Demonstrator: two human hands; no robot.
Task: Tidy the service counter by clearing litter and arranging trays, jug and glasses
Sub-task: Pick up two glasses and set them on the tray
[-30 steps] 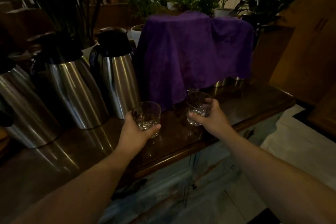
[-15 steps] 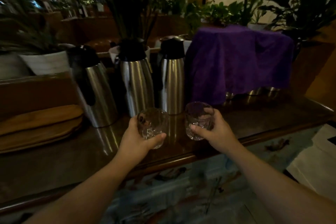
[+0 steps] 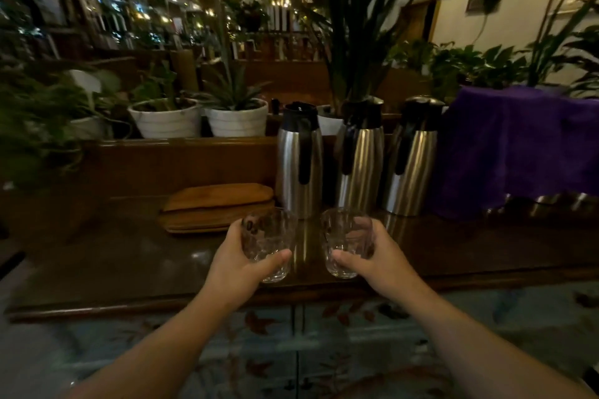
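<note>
Now, left hand point(image 3: 238, 264) gripping left glass point(image 3: 267, 246), right hand point(image 3: 381, 261) gripping right glass point(image 3: 346, 241) — seemingly above counter point(image 3: 129, 262).

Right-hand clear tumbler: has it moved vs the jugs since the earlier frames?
Yes. The clear glass tumbler in the right hand has shifted leftward along the counter: earlier before the purple cloth, now before the middle steel jug.

The dark, glossy wooden worktop point(image 3: 129, 262) runs across the dim room. Two flat brown wooden trays point(image 3: 218, 207) lie stacked towards its back. Just beside them three tall steel jugs with black lids point(image 3: 299, 160) stand upright in a row. Further right, a draped purple cloth point(image 3: 518, 149) hangs down to the surface.
</note>
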